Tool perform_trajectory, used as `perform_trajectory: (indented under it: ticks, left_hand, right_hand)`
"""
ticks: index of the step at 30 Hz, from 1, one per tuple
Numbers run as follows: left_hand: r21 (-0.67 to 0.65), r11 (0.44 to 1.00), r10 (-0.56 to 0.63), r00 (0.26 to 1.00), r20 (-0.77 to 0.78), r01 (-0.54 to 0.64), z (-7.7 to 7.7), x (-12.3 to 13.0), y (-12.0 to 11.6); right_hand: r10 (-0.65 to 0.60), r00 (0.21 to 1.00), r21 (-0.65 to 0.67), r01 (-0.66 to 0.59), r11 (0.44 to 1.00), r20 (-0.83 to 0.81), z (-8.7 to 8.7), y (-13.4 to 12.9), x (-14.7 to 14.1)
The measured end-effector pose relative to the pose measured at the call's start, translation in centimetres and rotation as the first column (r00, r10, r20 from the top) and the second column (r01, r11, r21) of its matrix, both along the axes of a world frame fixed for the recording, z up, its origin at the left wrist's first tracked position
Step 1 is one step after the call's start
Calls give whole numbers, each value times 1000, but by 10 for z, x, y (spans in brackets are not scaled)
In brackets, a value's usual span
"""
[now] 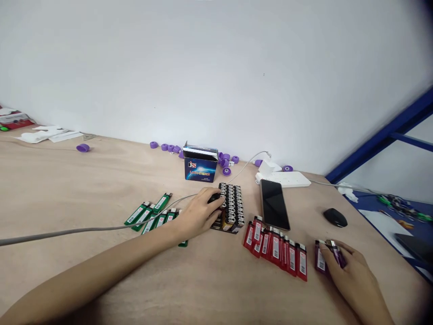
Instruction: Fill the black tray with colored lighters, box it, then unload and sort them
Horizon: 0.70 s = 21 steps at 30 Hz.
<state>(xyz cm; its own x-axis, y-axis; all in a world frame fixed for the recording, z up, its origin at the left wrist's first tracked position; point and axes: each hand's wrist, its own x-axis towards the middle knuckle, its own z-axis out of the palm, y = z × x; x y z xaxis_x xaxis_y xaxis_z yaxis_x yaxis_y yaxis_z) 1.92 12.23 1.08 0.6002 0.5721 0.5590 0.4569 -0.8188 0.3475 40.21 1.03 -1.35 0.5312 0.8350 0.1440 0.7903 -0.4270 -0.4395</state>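
Note:
My left hand (199,212) reaches to a block of lighters (232,205) standing upright in rows, its fingers bent over the left edge; what they hold there is hidden. At the right, my right hand (352,271) grips a purple lighter (336,253) beside another purple lighter (320,258) on the table. Red lighters (275,247) lie in an overlapping row between my hands. Green lighters (149,216) lie to the left, some hidden behind my left forearm. Behind the block stands an open blue lighter box (200,166).
A phone (274,203), a white power strip (291,179) and a black mouse (334,217) lie on the right. A grey cable (84,231) crosses the left side, over the green lighters. Purple caps (227,171) are scattered along the wall.

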Motion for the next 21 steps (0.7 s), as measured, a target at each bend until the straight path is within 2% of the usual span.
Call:
perform_trajectory:
  ticks: [2, 7, 9, 11, 14, 18, 21]
  left_hand:
    - [-18, 1000, 7, 1000, 10, -7, 1, 1, 0]
    - [-98, 995, 30, 999, 20, -28, 5, 7, 2]
    - [-145, 989, 41, 999, 21, -37, 7, 8, 3]
    - [-190, 981, 51, 999, 20, -46, 10, 9, 4]
    - [-250, 967, 54, 999, 3, -51, 16, 8, 4]
    - [-308, 949, 53, 997, -62, -70, 23, 8, 3]
    - [-325, 938, 83, 988, -128, -121, 28, 10, 2]
  right_hand:
    - [20, 997, -41, -17, 999, 75, -6, 1, 2]
    - [-47, 981, -166, 79, 983, 189, -13, 1, 5]
    - [-47, 975, -144, 79, 986, 217, -14, 0, 5]
    - [-11, 977, -86, 30, 996, 212, -12, -1, 5]
    - [7, 989, -38, -1, 999, 146, -3, -3, 2]
    - [-85, 995, -131, 92, 987, 59, 17, -6, 1]
    - [-124, 989, -179, 136, 974, 77, 24, -10, 4]
